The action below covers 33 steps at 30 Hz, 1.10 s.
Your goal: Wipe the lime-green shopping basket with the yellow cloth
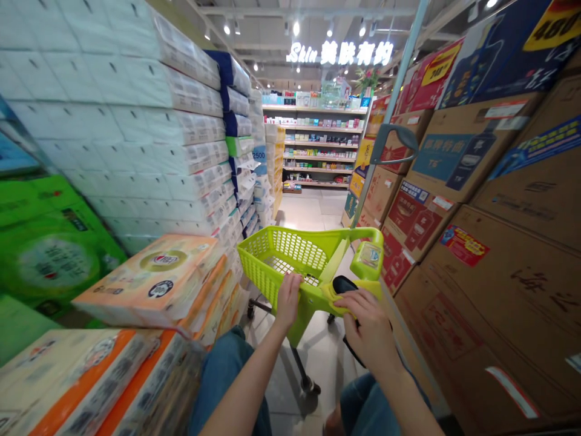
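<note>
A lime-green shopping cart (pixel 267 278) with a perforated plastic basket stands right in front of me, angled in the aisle. The fingers of my left hand (pixel 288 301) are closed over the near rim of its basket. My right hand (pixel 363 312) curls over the yellow-green handle end, beside a dark oval piece (pixel 344 284). A black strap or edge shows below that hand; what it belongs to, I cannot tell. At the handle's far side sits a panel with a label (pixel 368 254). Only floor and a few small dark bits show through the basket.
Stacked white tissue packs (pixel 136 115) rise on the left, above orange tissue packs (pixel 154 266) near my knee. Cardboard cartons (pixel 512 278) wall the right side. A grey pole with a hook-shaped handle (pixel 394 145) stands before them. Tiled floor (pixel 313 209) leads to cosmetics shelves (pixel 318 145).
</note>
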Motion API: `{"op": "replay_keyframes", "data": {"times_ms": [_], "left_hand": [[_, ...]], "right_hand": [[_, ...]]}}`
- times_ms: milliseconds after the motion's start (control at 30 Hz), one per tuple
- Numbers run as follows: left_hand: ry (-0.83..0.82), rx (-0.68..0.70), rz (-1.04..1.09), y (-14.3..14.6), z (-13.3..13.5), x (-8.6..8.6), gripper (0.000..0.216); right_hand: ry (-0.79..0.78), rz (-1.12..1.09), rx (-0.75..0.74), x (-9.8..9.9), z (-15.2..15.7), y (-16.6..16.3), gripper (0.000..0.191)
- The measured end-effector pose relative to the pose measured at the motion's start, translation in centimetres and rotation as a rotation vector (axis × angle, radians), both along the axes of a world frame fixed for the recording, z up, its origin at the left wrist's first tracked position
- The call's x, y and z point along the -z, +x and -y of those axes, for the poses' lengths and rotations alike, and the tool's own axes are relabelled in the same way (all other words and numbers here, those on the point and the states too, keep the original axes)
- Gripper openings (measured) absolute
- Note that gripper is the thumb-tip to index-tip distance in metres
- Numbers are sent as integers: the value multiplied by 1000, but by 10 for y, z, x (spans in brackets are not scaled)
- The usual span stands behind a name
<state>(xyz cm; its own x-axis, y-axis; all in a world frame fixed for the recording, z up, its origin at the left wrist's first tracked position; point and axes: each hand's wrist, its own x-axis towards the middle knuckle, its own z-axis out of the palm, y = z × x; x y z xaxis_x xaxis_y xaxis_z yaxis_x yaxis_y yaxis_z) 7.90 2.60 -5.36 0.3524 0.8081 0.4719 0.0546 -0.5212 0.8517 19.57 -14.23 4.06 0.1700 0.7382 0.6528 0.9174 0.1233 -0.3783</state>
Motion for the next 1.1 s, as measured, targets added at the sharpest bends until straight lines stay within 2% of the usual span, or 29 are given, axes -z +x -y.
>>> {"op": "replay_keyframes", "data": {"times_ms": [133,233,433,533,700,767,833,900,967,1033,1100], "left_hand": [[-72,39,7,-4,-23,-6,46],[-108,48,30,-6,-36,-7,49],[-135,22,82,-17,-52,-9,50],[-124,7,87,-27,-55,-18,49],[-42,42,114,-51,-35,-55,45],[11,143,113,-62,-17,-71,47],[58,256,19,-73,-1,-83,51],[162,257,-152,-81,10,-88,61],[260,233,-309,-85,13,-88,66],[329,213,-422,-84,12,-86,69],[386,189,-507,-80,9,-84,74]], "right_hand": [[-162,129,13,-20,-21,14,30],[-237,138,-5,-21,-35,12,30],[-230,135,74,-12,-47,-35,24],[-250,121,94,-15,-52,-62,26],[-196,25,37,-19,-68,-94,48],[-105,-95,-36,-18,-74,-100,53],[18,-253,-121,-16,-76,-101,48],[136,-380,-158,-10,-74,-98,37],[195,-410,-132,0,-66,-91,31],[165,-329,-88,13,-55,-79,31],[63,-184,-65,23,-44,-65,38]]}}
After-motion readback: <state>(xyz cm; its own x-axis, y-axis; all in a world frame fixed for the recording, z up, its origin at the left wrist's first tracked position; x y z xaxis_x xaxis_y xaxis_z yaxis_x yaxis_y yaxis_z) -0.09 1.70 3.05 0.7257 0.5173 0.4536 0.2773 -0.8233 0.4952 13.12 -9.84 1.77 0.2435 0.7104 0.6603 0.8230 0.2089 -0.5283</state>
